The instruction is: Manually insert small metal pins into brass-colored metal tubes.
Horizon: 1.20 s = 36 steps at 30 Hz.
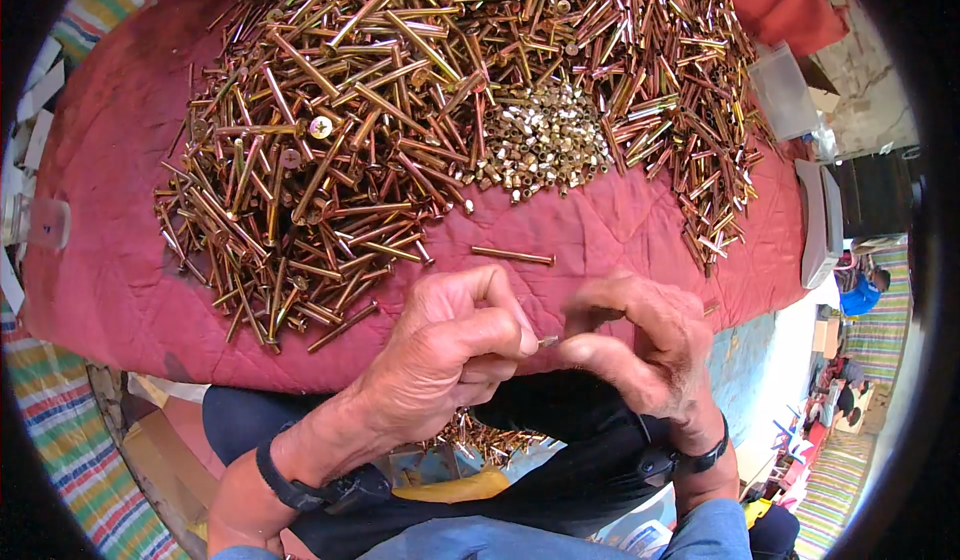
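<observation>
My left hand (455,345) and my right hand (640,345) meet over the near edge of a red cloth (620,235). Between their fingertips sits a small brass piece (548,341), pinched by the left thumb and forefinger, with the right fingers closed around its other end. Beyond the hands a large heap of long brass bolts (330,150) covers the cloth. A smaller mound of short brass nuts (545,140) lies in the middle of it. One single bolt (512,255) lies apart, just beyond my left hand.
A clear plastic box (785,90) and a grey flat tray (815,225) stand at the right edge of the cloth. Striped matting (60,440) lies at the lower left. More brass pieces (480,435) rest in my lap below the hands.
</observation>
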{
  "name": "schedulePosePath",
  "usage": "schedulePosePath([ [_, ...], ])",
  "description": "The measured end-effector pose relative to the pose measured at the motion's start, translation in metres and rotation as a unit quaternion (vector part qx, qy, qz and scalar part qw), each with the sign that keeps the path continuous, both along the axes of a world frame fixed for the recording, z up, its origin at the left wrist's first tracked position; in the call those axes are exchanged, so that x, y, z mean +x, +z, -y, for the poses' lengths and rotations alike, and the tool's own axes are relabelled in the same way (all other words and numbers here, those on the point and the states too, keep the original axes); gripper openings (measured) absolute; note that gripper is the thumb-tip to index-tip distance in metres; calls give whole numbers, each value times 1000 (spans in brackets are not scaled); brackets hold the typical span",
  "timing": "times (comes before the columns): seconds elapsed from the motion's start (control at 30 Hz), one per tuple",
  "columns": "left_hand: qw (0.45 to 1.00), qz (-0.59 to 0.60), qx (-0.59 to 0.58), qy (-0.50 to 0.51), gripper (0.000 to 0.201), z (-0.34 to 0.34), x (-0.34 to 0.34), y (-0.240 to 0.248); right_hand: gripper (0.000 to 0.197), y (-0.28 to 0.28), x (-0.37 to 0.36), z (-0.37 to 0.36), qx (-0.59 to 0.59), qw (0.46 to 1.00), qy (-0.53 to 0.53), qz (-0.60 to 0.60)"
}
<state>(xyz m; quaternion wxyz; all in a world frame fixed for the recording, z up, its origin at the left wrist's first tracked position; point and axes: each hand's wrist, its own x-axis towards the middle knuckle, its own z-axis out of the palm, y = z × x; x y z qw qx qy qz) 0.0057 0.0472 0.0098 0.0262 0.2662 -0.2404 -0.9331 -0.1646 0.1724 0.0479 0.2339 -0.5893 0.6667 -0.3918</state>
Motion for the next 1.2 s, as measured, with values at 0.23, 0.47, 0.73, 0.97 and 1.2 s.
schedulePosePath([
  [0.23, 1000, 18, -6, -3, 9, -1, -2, 2, 25, -1, -1, -4, -9, 993, 86, -82],
  [0.47, 997, 16, 33, -67, 7, 0, -3, -1, 14, -5, 2, -9, 14, 991, 93, -91],
  [0.73, 599, -136, -780, -121, 20, 2, -3, -3, 23, -7, -89, -30, 32, 934, -189, -302],
  [0.97, 455, 18, -890, 18, 31, 13, -19, -29, 21, -30, -124, -48, 116, 870, -202, -435],
  [1.2, 461, 22, -887, -20, 16, 17, -24, -37, 17, -43, -124, -38, 85, 878, -194, -428],
])
